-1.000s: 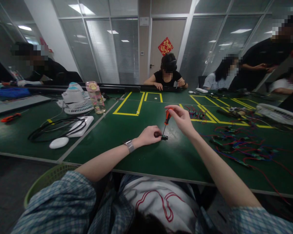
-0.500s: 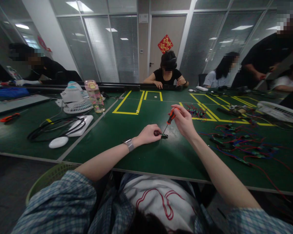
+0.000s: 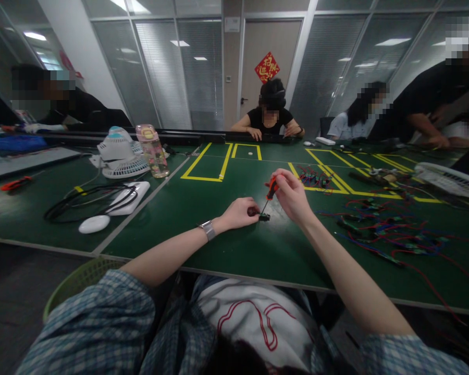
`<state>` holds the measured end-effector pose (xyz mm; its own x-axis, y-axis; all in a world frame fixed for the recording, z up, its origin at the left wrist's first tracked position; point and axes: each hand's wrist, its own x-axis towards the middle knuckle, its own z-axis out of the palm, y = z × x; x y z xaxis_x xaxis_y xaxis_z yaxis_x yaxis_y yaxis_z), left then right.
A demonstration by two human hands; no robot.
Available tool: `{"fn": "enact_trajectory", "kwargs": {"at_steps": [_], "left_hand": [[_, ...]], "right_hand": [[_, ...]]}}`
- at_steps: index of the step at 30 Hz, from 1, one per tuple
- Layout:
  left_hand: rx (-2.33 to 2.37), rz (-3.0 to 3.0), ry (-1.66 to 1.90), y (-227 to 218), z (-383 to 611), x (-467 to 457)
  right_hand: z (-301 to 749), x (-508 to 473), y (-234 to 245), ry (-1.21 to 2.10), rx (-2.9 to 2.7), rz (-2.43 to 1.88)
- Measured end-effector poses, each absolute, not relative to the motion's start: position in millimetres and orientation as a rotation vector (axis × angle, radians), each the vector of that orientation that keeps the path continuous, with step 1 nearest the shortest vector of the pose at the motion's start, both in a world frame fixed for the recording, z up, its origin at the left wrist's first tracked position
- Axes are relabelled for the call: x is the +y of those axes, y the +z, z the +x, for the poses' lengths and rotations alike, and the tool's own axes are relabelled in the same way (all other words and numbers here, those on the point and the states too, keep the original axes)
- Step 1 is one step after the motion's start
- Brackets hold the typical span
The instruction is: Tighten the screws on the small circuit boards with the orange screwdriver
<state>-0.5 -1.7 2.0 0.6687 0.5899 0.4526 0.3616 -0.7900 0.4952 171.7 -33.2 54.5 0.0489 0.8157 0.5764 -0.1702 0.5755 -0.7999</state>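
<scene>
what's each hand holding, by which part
Right hand: orange-black screwdriver, by its handle. Left hand: small dark green electronic part, seemingly by its left end.

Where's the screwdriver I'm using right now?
In the head view, the screwdriver is in your right hand, near the picture's middle, its shaft slanting down to the small green-and-black part by your left hand.

Office-type electronics workroom: blinds (image 3: 199, 78) behind glass partitions (image 3: 113, 67), a long green worktable (image 3: 219, 255), wired circuit boards (image 3: 355, 229), a screwdriver (image 3: 272, 188).

The green table (image 3: 226, 255) bears a small part (image 3: 264, 217) and wires (image 3: 408, 244).
</scene>
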Motion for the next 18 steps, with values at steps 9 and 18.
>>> {"fn": "enact_trajectory", "kwargs": {"at_steps": [9,18], "left_hand": [[0.745,2.513,0.87,1.5,-1.2,-1.1],[0.751,2.52,0.861,4.6,-1.5,-3.0]], "right_hand": [[171.7,-34.9,56.3,0.914,-1.313,-0.613],[173.8,-31.1,54.6,0.842,-1.216,-0.654]]}}
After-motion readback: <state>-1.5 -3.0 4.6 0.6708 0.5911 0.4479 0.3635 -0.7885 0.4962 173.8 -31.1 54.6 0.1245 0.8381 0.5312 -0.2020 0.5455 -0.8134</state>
